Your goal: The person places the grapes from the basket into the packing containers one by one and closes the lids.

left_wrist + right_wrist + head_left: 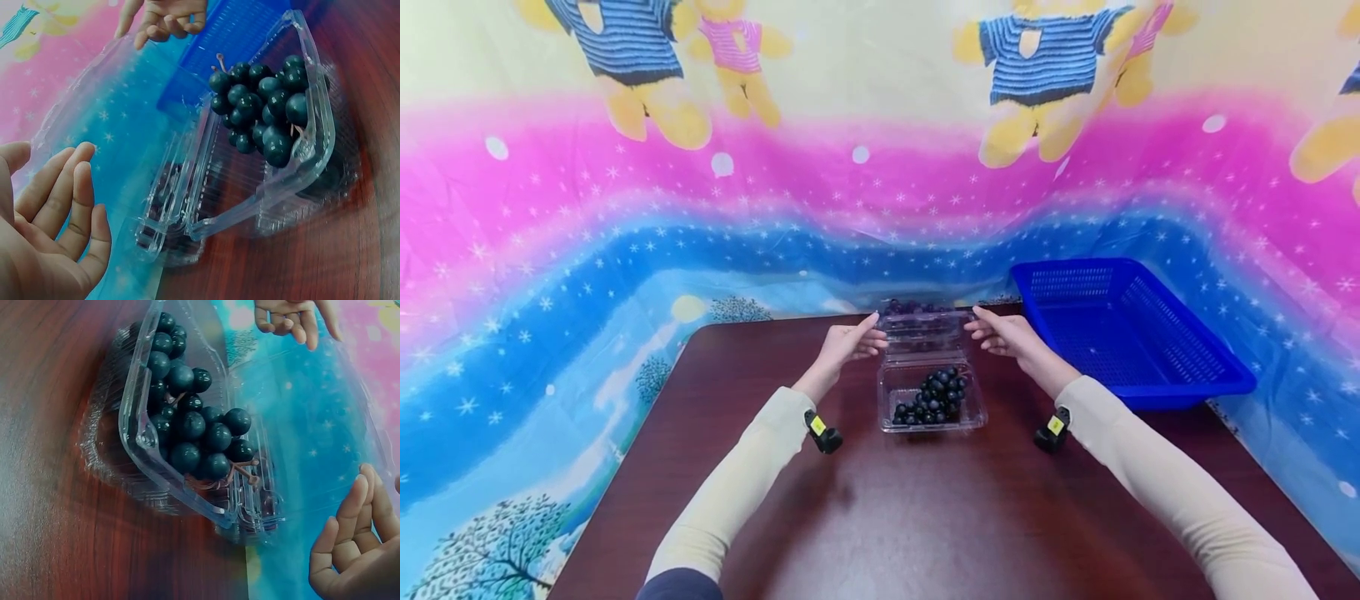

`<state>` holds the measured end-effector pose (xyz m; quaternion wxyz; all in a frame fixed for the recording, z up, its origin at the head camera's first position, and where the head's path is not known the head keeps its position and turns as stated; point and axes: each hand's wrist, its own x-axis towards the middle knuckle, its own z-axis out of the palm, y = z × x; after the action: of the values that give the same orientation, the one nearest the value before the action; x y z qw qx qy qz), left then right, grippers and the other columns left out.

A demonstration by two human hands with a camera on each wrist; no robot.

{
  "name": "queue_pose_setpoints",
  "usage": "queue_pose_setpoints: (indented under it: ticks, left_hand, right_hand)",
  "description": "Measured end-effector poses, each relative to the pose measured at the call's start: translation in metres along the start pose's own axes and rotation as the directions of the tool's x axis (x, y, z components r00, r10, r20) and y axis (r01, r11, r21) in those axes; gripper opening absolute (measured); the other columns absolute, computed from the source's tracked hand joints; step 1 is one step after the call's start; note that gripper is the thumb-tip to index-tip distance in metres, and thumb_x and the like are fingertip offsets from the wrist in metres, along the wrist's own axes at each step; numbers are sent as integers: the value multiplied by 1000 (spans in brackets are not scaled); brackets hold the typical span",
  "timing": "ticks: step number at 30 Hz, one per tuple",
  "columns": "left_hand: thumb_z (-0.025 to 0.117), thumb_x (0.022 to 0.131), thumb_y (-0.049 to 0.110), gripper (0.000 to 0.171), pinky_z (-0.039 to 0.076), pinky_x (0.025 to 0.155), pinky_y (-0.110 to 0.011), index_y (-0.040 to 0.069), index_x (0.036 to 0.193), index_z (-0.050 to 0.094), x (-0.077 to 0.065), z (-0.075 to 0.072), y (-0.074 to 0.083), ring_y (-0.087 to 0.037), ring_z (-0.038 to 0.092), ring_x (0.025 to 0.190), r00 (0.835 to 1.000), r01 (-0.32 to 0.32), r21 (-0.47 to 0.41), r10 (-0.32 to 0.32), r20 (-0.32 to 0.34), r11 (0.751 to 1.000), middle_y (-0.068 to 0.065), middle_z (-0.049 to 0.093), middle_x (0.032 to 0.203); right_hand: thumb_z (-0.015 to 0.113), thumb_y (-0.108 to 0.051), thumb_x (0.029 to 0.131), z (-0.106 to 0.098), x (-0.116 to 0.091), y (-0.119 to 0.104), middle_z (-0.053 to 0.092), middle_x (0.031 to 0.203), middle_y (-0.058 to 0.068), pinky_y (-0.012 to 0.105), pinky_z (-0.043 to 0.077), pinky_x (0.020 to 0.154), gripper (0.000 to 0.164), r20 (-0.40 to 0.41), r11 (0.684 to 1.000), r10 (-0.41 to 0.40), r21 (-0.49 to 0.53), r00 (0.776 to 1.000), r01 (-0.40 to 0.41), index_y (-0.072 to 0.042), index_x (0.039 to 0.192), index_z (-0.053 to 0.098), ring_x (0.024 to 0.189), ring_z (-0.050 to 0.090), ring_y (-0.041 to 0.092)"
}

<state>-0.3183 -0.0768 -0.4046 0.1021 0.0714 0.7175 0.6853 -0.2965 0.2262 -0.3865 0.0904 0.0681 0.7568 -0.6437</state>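
Observation:
A clear plastic clamshell box (887,408) stands on the table with its lid (925,327) raised at the back. Inside the box lies a bunch of dark grapes (936,396), stems showing in both wrist views. My left hand (844,346) holds the lid's left corner, thumb at the edge and fingers loosely bent. At the opposite corner my right hand (1013,337) holds the lid the same way. Through the clear lid, the left wrist view shows the other hand's fingers (169,24) at the far end.
A blue slotted plastic basket (1195,387) stands at the right rear of the dark red-brown table (910,517). More dark grapes (913,307) show behind the lid. A printed cloth (850,208) with snowflakes and bears hangs around the table.

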Motion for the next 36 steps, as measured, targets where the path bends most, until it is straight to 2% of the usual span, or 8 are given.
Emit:
queue_pose_setpoints:
  ticks: [3,7,12,18,26,31,36]
  left_hand:
    - [63,82,52,53,54,71,-32,2,96,73,1,0,-5,-20,67,71,1000,-26,-16,26,8,1000,-8,73,83]
    - [64,81,51,53,53,71,-31,1,99,72,-1,-1,-4,-14,64,66,1000,0,-47,1,10,999,-8,73,85]
    - [61,85,47,55,51,76,-32,-2,109,67,0,-3,0,-14,63,68,998,69,-59,-69,9,996,-9,73,90]
    - [58,90,41,47,50,83,-37,-1,108,67,2,-4,2,-11,62,64,994,108,-63,-107,13,992,-4,73,85]
    - [67,79,50,58,51,78,-32,-1,109,67,3,-5,4,-10,63,65,995,103,-62,-102,16,993,-5,73,87]
    - [68,79,49,57,51,81,-33,1,109,68,5,-6,4,-20,66,78,993,113,-68,-112,25,991,-5,73,87]
    - [68,79,47,57,52,79,-31,0,110,67,6,-6,3,-31,64,94,994,105,-69,-103,32,992,-5,73,87]
  right_hand:
    - [59,-50,86,0,1,1,67,70,-9,20,48,59,34,19,998,35,42,999,-36,-19,84,74,55,55,5]
    - [60,-48,85,1,1,1,66,70,-9,21,49,61,30,49,995,59,76,997,-62,-22,77,73,55,54,4]
    - [61,-45,86,3,0,0,66,70,-9,23,48,65,28,68,991,65,112,996,-72,-23,75,74,55,53,5]
    - [62,-43,86,4,-4,-2,65,71,-9,23,47,65,26,76,988,70,132,995,-80,-22,77,74,56,52,5]
    - [64,-43,85,6,-3,-3,65,67,-10,22,49,65,26,65,987,58,145,996,-67,-20,79,73,54,52,4]
    - [63,-41,86,4,0,0,65,67,-10,22,49,65,24,65,987,52,148,997,-61,-21,76,73,54,52,4]
    - [61,-39,88,3,1,2,65,67,-10,22,49,66,25,70,987,46,151,997,-56,-21,76,74,53,53,4]
